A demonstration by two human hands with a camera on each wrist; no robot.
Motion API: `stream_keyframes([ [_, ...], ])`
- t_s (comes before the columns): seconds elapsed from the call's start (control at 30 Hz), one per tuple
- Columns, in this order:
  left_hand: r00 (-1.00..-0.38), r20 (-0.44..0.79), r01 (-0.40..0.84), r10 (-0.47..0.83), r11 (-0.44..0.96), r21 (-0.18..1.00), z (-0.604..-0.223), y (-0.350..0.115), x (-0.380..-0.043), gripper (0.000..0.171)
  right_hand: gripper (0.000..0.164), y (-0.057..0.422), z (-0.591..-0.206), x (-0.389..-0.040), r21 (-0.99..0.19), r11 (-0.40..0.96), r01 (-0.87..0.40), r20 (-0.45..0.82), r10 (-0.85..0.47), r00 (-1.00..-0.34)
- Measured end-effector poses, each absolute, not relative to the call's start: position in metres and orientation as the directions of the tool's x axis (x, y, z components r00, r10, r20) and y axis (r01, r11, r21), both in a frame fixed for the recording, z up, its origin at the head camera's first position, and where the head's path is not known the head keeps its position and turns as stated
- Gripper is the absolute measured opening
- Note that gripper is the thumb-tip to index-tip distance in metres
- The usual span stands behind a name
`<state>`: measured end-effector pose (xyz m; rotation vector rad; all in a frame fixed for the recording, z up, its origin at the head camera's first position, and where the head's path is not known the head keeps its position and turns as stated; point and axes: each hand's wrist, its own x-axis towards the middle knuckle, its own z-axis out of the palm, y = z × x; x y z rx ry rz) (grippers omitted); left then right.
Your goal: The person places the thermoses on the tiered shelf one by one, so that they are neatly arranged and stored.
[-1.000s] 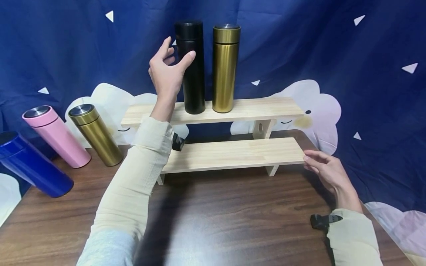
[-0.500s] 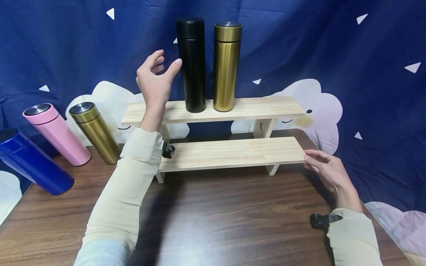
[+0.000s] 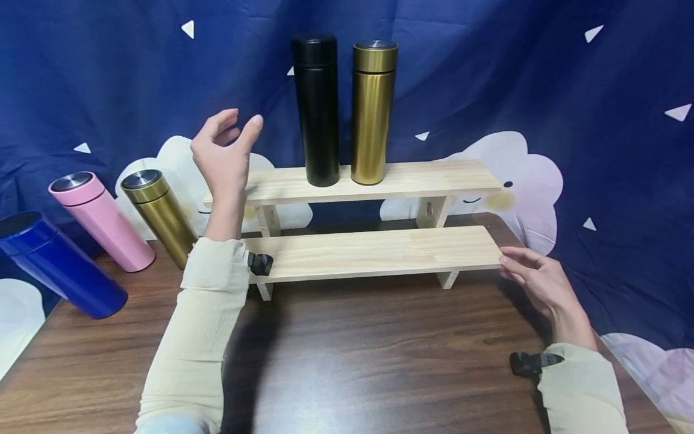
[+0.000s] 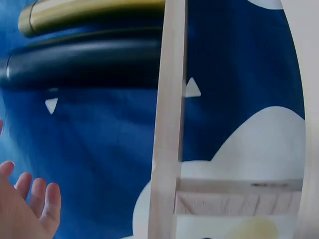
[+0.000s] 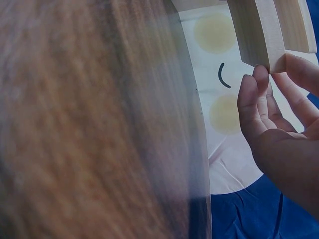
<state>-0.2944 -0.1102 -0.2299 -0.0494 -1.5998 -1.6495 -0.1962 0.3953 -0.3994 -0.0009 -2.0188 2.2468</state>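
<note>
My left hand (image 3: 222, 154), empty, with fingers loosely bent and thumb apart, hovers left of a black thermos bottle (image 3: 317, 111). That bottle stands upright on the upper board of a two-tier wooden rack (image 3: 368, 253), beside a gold thermos bottle (image 3: 374, 114). In the left wrist view my left fingers (image 4: 50, 206) show below the black bottle (image 4: 89, 59), with a gap between. My right hand (image 3: 542, 289) holds the right end of the lower board. Seen from the right wrist, thumb and fingertips (image 5: 260, 77) pinch the corner of the board (image 5: 274, 37).
At the left of the brown table (image 3: 347, 361) stand a blue thermos (image 3: 65, 268), a pink thermos (image 3: 103, 223) and a second gold thermos (image 3: 159, 217), partly behind my left sleeve. A dark blue curtain (image 3: 477, 72) with cloud prints hangs behind the rack.
My left hand has come away from the black thermos and moved left and down. The bottle stays upright on the upper board. My right hand keeps its place at the board's end.
</note>
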Motion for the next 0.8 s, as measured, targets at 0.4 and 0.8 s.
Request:
stream_keyframes([
  [0.4, -0.635, 0.441, 0.549, -0.634, 0.030, 0.835, -0.245, -0.138, -0.283, 0.031, 0.019, 0.395, -0.400, -0.196, -0.990, -0.110, -0.088, 0.078, 0.093, -0.993],
  [0.8, -0.577, 0.346, 0.519, -0.740, -0.006, 0.855, -0.269, -0.169, -0.275, 0.033, 0.018, 0.395, -0.398, -0.196, -0.991, -0.106, -0.077, 0.067, 0.094, -0.993],
])
